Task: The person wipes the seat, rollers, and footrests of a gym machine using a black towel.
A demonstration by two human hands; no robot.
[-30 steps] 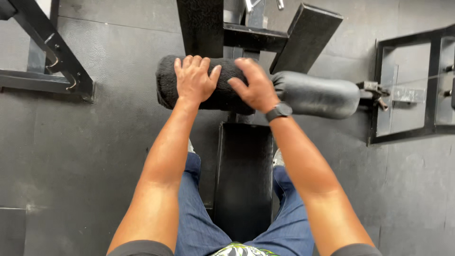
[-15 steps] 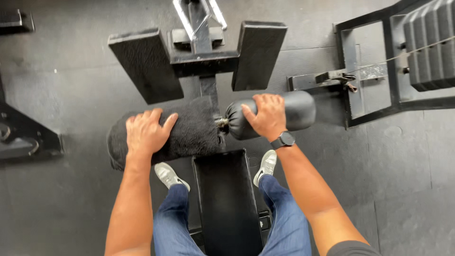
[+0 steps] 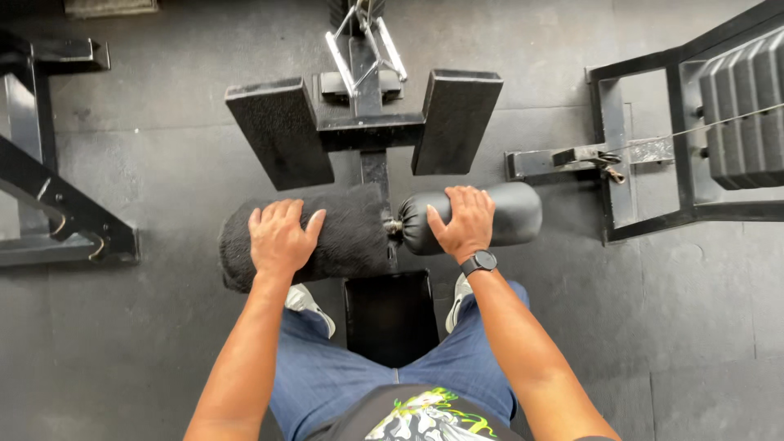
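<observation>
Grip first: our left hand (image 3: 280, 237) lies palm-down over the fuzzy black roller pad (image 3: 306, 237), fingers draped across the top rather than curled right round it, and our right hand (image 3: 464, 220) cups the smooth leather roller pad (image 3: 474, 216) the same way, so neither one is really clamped. The two pads sit end to end straight ahead of us at 12 o'clock, joined at a small metal pin (image 3: 394, 225), just past the front edge of the black seat (image 3: 390, 314) we're straddling.

Beyond them, also at 12, are two angled foot plates (image 3: 282, 131) and a cable handle (image 3: 367, 45). A weight stack (image 3: 739, 106) stands off at 2 o'clock.

What could go wrong, we reckon: with flat palms and no wrap, a hand could skid if a pad spins on its axle, the smooth one especially. Fingers near that middle pin could also get nipped.
</observation>
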